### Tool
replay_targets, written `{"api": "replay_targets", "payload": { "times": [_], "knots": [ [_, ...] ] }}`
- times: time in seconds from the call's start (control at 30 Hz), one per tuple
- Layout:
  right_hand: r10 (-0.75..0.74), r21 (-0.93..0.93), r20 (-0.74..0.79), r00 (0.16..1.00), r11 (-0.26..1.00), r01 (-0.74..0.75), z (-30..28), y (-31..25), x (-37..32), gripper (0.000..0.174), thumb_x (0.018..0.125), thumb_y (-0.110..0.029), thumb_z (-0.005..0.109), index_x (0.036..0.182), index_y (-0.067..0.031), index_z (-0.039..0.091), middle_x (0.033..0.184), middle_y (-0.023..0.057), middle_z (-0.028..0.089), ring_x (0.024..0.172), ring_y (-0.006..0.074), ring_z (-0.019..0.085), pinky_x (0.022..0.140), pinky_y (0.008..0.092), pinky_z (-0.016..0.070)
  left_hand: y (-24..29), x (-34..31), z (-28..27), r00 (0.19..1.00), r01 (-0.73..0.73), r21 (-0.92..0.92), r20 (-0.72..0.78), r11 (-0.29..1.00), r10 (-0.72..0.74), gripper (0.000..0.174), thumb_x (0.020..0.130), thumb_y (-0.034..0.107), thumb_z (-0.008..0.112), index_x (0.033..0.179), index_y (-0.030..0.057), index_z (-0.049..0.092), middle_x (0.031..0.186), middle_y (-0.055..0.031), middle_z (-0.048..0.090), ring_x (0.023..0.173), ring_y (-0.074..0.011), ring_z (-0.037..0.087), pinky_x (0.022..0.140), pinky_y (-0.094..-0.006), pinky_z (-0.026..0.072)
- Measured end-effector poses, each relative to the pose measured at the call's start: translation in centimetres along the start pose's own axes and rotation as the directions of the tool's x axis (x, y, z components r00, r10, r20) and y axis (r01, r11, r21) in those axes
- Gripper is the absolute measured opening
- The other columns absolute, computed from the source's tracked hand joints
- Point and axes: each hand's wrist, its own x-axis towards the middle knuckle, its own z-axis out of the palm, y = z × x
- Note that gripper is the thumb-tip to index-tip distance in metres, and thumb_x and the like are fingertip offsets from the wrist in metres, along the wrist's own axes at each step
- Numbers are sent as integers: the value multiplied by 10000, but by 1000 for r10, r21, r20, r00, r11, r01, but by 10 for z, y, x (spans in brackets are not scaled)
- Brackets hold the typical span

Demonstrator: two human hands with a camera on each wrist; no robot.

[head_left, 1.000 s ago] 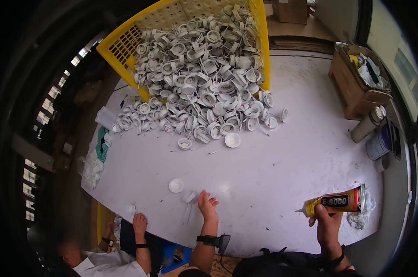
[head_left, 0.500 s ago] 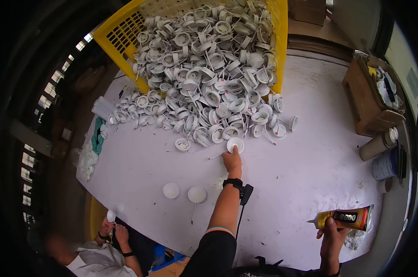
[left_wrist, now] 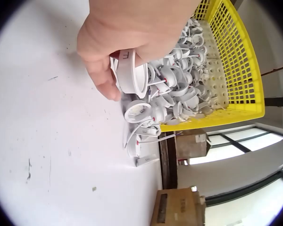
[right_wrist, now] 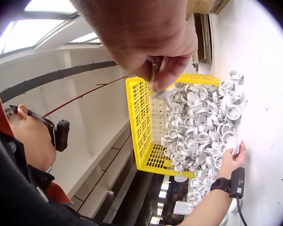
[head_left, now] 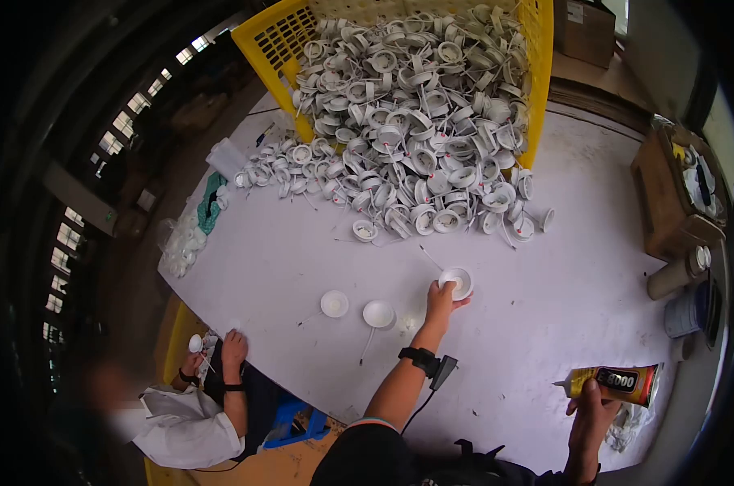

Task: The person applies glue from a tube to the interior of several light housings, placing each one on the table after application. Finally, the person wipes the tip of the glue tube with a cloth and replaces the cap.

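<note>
My left hand grips a white round cup-shaped part with a thin wire, in front of the pile. In the left wrist view, the thumb is inside the part's ring and the fingers are around its outer side. Two similar white cups, a left one and a right one, lie on the table with their open sides up. At the right, my right hand holds a yellow and black E-8000 glue tube, its nozzle pointing left. The right wrist view shows the pale nozzle below the fingers.
A yellow crate lies tipped, spilling many white parts across the white table. At the right stand a cardboard box, a bottle and a blue can. Another person sits at the left holding a white cup.
From beside the nearer cups, my left hand reached forward to a cup by the pile, gripped it and drew it back. My right hand keeps holding the glue tube.
</note>
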Motion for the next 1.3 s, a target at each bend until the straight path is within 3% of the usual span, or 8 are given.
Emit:
{"api": "replay_targets", "payload": {
  "times": [0.2,0.37,0.7,0.77,0.93,1.0,1.13,1.3],
  "knots": [
    [-8,119,72,997,993,-1,-1,-11,-23,223,718,-81,562,874,14,433,677,98,505,445,157,488,363,241,402,17,-109,-17,969,31,-20,246,999,-26,288,804,193,447,972,-38,410,889,-135,517,718,-231,574,601,-292,484],
    [3,137,143,990,990,-23,-6,-14,-41,251,708,-96,582,880,14,435,677,103,506,443,161,493,371,240,402,15,-159,-36,975,-221,298,86,929,205,290,804,218,474,942,-34,436,812,-104,539,645,-158,563,469,-242,478],
    [-130,53,266,955,991,120,-1,0,-57,208,744,-185,545,821,-15,453,649,46,495,432,74,427,331,188,324,0,-206,-79,948,-251,461,-62,851,313,285,786,238,502,914,-15,480,766,-96,548,593,-140,553,400,-248,461],
    [-134,163,384,914,984,75,-2,-6,-53,183,742,-45,561,903,18,500,799,100,552,593,126,520,402,194,400,-5,-212,-86,938,-277,434,-72,857,339,288,786,243,502,912,-15,480,767,-99,548,603,-139,554,404,-246,461],
    [-158,156,424,892,983,100,6,-12,-56,175,749,-47,553,900,23,497,774,92,552,564,107,509,412,181,393,-4,-233,-92,950,-264,329,-76,907,304,283,784,242,505,907,-12,480,759,-98,548,612,-133,552,411,-238,461],
    [-159,89,232,960,986,142,8,0,-62,225,745,-189,548,842,-15,443,647,46,495,422,78,429,329,185,324,2,-242,-89,962,-234,392,-41,890,271,289,805,240,480,946,-12,475,757,-68,541,603,-109,540,436,-225,450],
    [-142,91,295,945,989,120,-7,-2,-62,222,757,-163,539,879,-18,423,651,45,489,418,87,434,333,193,334,7,-255,-78,967,-252,262,101,932,233,273,822,229,452,950,-12,445,796,-88,536,623,-133,555,446,-225,444],
    [-117,94,140,983,990,105,-24,-6,-68,264,755,-141,532,928,12,403,713,85,490,484,116,465,339,199,357,18,-267,-56,975,-20,26,221,999,14,265,833,211,422,991,0,401,865,-116,546,701,-195,578,508,-249,450]
  ]
}}
